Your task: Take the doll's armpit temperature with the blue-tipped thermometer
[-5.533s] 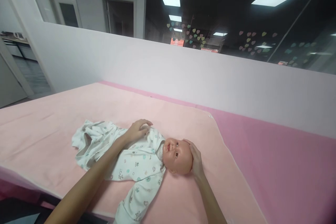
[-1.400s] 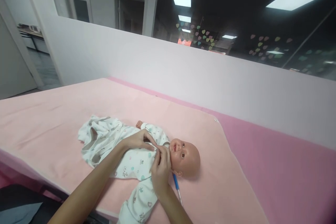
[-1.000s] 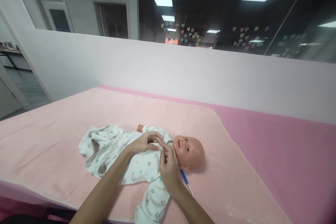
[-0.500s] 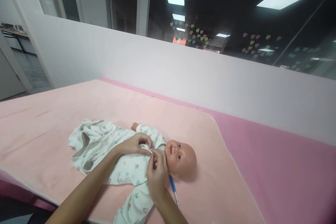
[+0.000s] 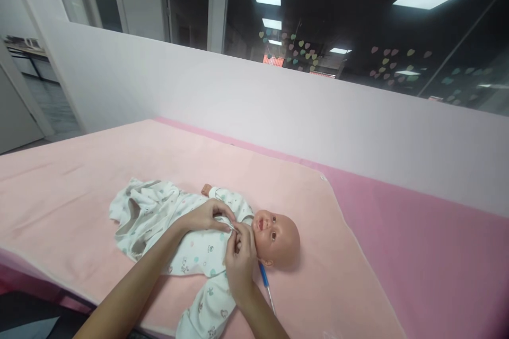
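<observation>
A bald baby doll (image 5: 280, 238) lies on its back, its head to the right, dressed in a white outfit (image 5: 199, 254) with small coloured prints. My left hand (image 5: 211, 215) pinches the outfit's front edge near the doll's neck, thumb and index finger curved together. Right beside it, my right hand (image 5: 240, 255) grips the same edge below the doll's chin, and the fingertips of both hands almost touch. The doll's one small hand (image 5: 205, 189) shows at the far sleeve. The lower part of the outfit lies loose and rumpled at the left.
A blue-handled thin tool (image 5: 264, 275) lies beside the doll's head, partly behind my right forearm. Under everything is a light pink sheet (image 5: 338, 286) over a darker pink surface (image 5: 429, 233). A low white wall (image 5: 278, 111) with dark glass above stands behind.
The view has shifted slightly, so the doll and hands sit a little further right. Both hands keep their hold at the neck edge, with the fingertips slightly changed in position.
</observation>
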{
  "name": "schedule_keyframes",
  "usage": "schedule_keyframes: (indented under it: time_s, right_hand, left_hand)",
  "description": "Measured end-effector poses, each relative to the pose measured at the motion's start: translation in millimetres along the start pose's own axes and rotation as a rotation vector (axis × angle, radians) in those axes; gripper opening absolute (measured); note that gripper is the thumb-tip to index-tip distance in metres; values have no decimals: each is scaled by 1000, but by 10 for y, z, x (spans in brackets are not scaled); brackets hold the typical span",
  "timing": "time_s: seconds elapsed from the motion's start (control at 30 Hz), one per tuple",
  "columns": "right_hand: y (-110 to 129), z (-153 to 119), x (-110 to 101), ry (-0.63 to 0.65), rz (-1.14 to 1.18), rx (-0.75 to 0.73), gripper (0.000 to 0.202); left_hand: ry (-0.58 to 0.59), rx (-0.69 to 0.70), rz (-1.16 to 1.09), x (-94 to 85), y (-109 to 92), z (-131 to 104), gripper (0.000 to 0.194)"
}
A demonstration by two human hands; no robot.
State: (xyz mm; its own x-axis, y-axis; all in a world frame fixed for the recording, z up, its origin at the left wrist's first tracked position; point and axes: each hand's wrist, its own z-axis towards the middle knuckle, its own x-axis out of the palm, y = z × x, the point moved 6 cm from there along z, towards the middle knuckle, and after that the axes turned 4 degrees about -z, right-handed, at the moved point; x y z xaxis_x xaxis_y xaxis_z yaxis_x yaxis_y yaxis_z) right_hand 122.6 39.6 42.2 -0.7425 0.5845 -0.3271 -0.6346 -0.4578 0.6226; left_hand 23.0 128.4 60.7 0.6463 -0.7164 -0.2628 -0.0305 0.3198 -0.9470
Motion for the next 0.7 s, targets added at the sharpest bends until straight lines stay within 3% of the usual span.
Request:
schedule_keyframes:
  time_s: [0.3,0.7]
  right_hand:
    - [14,19,-3,7,15,6,24]
    - [37,6,-8,-23,6,-27,20]
  left_hand:
    - [-3,-25,-24,-29,55,4,30]
    - [57,6,-58,25,-40,-10,27]
